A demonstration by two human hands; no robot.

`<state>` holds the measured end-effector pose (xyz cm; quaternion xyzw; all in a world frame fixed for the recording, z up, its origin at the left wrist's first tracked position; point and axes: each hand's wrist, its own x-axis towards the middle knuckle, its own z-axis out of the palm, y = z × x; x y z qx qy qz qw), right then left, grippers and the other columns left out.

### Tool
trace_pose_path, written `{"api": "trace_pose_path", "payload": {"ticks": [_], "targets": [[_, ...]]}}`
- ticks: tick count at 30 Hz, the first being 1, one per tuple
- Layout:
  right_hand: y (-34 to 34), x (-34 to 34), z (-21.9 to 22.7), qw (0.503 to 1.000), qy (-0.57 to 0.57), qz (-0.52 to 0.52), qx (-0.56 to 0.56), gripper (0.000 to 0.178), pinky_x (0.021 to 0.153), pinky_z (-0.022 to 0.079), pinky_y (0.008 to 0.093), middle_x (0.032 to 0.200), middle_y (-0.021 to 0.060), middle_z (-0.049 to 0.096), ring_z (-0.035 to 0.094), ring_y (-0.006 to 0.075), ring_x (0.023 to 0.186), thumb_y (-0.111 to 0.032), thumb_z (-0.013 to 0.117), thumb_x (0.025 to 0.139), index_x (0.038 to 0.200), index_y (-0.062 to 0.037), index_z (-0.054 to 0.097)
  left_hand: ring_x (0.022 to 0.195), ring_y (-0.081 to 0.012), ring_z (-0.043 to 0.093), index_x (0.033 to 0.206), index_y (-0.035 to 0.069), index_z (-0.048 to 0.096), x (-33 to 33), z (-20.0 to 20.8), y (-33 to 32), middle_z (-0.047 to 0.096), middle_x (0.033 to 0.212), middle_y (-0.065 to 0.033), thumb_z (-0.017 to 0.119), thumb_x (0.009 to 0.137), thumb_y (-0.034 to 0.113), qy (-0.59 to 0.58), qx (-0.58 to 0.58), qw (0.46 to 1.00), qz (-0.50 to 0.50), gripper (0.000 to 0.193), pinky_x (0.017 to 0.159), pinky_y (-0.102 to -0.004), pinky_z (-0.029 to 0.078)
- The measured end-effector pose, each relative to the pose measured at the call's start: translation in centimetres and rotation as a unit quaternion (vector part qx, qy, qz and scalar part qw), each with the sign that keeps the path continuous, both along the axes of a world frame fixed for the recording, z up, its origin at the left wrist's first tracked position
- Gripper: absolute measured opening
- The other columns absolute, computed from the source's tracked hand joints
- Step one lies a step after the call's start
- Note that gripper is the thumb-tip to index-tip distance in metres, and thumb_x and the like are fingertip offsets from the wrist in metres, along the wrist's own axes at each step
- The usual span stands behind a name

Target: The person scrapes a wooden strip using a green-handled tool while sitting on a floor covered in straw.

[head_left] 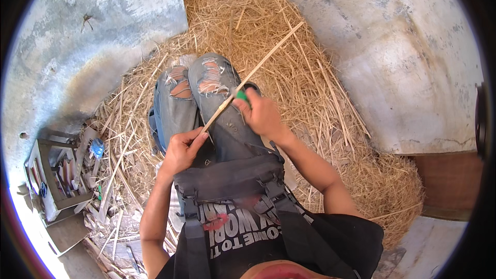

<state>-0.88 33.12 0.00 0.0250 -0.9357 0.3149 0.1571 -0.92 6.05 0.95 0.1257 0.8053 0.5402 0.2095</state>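
A long, thin, pale bamboo strip [271,52] slants up and to the right across my lap, over the torn grey jeans [227,124]. Its lower end is pinched between the thumb and fingers of my left hand [182,151]. My right hand [263,116] is closed round a small green-handled tool [242,96], held against or just beside the strip near its middle. The tool's working end is blurred and partly hidden, so its kind is unclear. A paler, rough patch on the strip lies between the two hands.
Straw-like shavings [243,8] are heaped in front of me and along my right side. A wooden box [70,201] with assorted items stands at the left, near a crumpled blue plastic piece [96,148]. Weathered walls [392,72] rise on both sides.
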Motion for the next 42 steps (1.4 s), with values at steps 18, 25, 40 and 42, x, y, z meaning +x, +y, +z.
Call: {"api": "trace_pose_path", "payload": {"ticks": [18, 25, 40, 42], "targets": [[9.8, -5.3, 1.0, 0.989, -0.031, -0.145, -0.008, 0.063, 0.063, 0.053, 0.0507, 0.068, 0.0218, 0.066, 0.070, 0.0407, 0.070, -0.059, 0.042, 0.107, 0.113, -0.0027, 0.068, 0.062, -0.0045, 0.035, 0.122, -0.001, 0.074, 2.4, 0.7, -5.8, 0.040, 0.064, 0.0048, 0.068, 0.104, 0.022, -0.026, -0.049, 0.998, -0.011, 0.030, 0.051, -0.0272, 0.031], [0.8, -0.5, 1.4, 0.993, -0.077, 0.059, 0.061, 0.062, 0.067, 0.053, 0.0519, 0.071, 0.0221, 0.068, 0.070, 0.0426, 0.073, -0.058, 0.044, 0.107, 0.124, -0.0027, 0.065, 0.061, -0.0044, 0.037, 0.121, -0.001, 0.074, 2.7, 0.1, -6.4, 0.042, 0.063, 0.0036, 0.068, 0.103, 0.020, -0.037, -0.055, 0.998, -0.004, 0.028, 0.052, -0.0270, 0.032], [13.7, -4.5, 1.7, 0.986, 0.050, -0.132, -0.088, 0.056, 0.053, 0.036, 0.0320, 0.059, -0.0034, 0.039, 0.039, 0.0105, 0.053, -0.052, 0.038, 0.113, 0.080, -0.0106, 0.055, 0.050, -0.0050, 0.042, 0.119, -0.002, 0.074, 4.1, -2.2, -11.4, 0.048, 0.060, 0.0051, 0.060, 0.108, 0.026, -0.090, -0.003, 0.995, -0.034, 0.033, 0.047, -0.0259, 0.033], [11.3, -4.2, 1.7, 0.985, 0.053, -0.084, -0.142, 0.055, 0.048, 0.030, 0.0282, 0.058, -0.0055, 0.035, 0.033, 0.0075, 0.050, -0.051, 0.038, 0.113, 0.073, -0.0137, 0.046, 0.047, -0.0045, 0.040, 0.118, -0.001, 0.074, 3.4, -2.2, -11.4, 0.047, 0.059, 0.0063, 0.058, 0.109, 0.029, -0.092, 0.053, 0.994, -0.021, 0.035, 0.045, -0.0248, 0.032]]}}
